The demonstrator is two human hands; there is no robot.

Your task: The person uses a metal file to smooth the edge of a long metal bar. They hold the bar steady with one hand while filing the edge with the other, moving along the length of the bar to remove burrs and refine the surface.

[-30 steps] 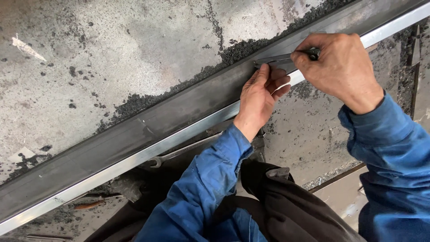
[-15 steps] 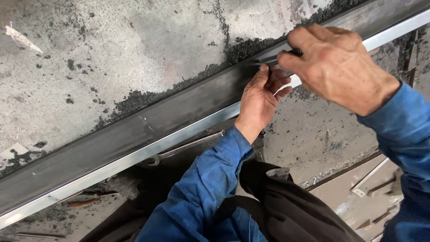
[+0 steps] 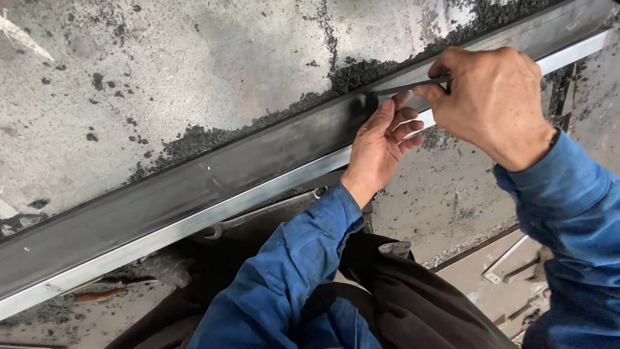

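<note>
Head view: a wrench is seen lower left under the steel bar. At centre, the left hand is pressed flat on the bar; upper right, a thin tool is pinched by the right hand. Steady bracing is advised.

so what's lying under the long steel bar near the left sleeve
A wrench lies on the dark floor under the steel bar; its open-jaw end shows at the left, and its other end disappears behind the left sleeve. The bar hides whatever lies directly beneath it.
</note>
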